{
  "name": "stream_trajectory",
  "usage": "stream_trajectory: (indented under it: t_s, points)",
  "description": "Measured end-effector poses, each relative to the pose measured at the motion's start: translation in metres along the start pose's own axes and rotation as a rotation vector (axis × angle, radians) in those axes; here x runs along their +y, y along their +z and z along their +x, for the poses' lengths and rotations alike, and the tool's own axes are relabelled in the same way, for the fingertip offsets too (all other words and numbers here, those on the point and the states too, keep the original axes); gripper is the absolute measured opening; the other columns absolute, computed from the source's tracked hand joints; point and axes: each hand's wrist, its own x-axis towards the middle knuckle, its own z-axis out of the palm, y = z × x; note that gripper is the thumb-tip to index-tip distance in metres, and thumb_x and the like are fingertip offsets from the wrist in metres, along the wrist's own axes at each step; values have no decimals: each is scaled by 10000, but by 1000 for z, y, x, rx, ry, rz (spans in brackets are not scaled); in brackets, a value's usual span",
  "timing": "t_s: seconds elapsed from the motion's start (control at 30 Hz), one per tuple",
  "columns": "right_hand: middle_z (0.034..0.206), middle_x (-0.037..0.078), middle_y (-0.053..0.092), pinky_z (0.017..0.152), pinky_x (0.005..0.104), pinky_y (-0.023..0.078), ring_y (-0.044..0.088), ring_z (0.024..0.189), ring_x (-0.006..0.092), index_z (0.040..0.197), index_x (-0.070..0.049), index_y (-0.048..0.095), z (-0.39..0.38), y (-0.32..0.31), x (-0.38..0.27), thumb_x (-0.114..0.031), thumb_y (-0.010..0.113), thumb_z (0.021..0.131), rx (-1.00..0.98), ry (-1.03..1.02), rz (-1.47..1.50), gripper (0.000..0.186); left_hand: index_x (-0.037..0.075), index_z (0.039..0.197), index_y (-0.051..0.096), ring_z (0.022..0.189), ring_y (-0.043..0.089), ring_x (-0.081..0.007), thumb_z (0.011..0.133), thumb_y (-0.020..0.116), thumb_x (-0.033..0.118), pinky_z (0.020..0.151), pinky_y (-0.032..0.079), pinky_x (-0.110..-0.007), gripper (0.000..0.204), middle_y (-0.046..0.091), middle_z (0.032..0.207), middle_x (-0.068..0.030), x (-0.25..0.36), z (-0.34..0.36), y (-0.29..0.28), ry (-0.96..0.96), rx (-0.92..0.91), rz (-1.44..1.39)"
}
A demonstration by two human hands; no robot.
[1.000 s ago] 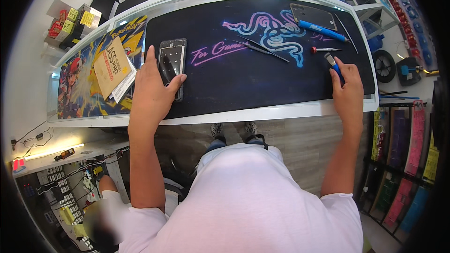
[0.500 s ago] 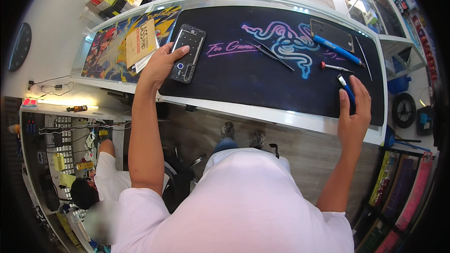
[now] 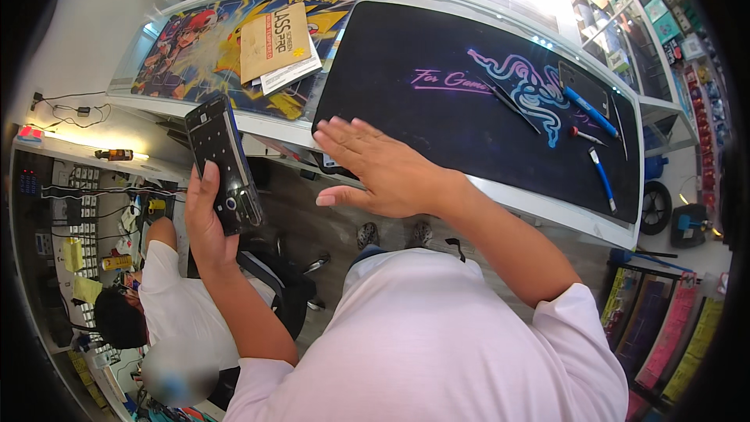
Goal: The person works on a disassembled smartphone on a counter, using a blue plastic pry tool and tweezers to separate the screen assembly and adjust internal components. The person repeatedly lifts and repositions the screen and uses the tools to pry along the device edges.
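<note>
My left hand (image 3: 209,227) grips a smartphone (image 3: 219,158) with a dark, opened-looking back, held tilted in front of the counter's near edge. My right hand (image 3: 387,170) is empty, its fingers stretched out flat above the near left corner of the black desk mat (image 3: 406,129). At the mat's right end lie a slim blue-handled tool (image 3: 601,180), a small red-handled screwdriver (image 3: 587,136), a thicker blue tool (image 3: 591,112) and a thin metal rod (image 3: 622,131). Dark tweezers (image 3: 516,108) rest left of them, and a dark phone back cover (image 3: 583,86) sits behind.
Left on the glass counter (image 3: 281,126) are a colourful cartoon mat (image 3: 183,55) and a brown envelope (image 3: 273,43) over white papers. A seated person in a white shirt (image 3: 183,297) works at a cluttered bench at lower left. Shelving with coloured packages (image 3: 672,328) stands at right.
My left hand has lifted the phone off the mat and brought it left and nearer. My right hand has moved left from the slim blue-handled tool, which now lies uncovered. The view has shifted.
</note>
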Motion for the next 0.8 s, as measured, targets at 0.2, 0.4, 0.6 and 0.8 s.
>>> stream_trajectory:
  t_s: [0.2,0.4,0.6,0.8]
  points:
    - [1802,196,358,1403,472,164,283,1689,376,1735,-32,364,13,-7,15,-684,519,1112,199,463,-371,914,24,1468,606,959,745,-113,1144,676,253,813,612,-282,403,756,1199,-42,-1,-20,-66,-61,40,-36]
    - [1764,208,425,1393,503,170,319,1676,383,1700,-14,425,44,-2,7,-614,594,1112,397,736,-538,857,27,1508,577,976,745,-110,1156,653,281,832,619,-281,441,754,1222,-44,5,0,-87,-87,-114,-124]
    - [1764,245,402,1393,508,173,284,1691,363,1688,17,431,55,-19,-25,-612,493,1151,357,438,-93,829,35,1530,565,1020,764,-123,1168,628,279,862,630,-290,441,753,1248,-53,2,35,-70,-117,-250,-258]
    - [1708,262,481,1369,516,243,369,1653,378,1579,59,559,53,19,-53,-624,524,1133,119,284,67,817,49,1493,596,984,785,-107,1174,618,307,836,660,-299,411,775,1198,-46,-23,74,-17,-224,-344,-300]
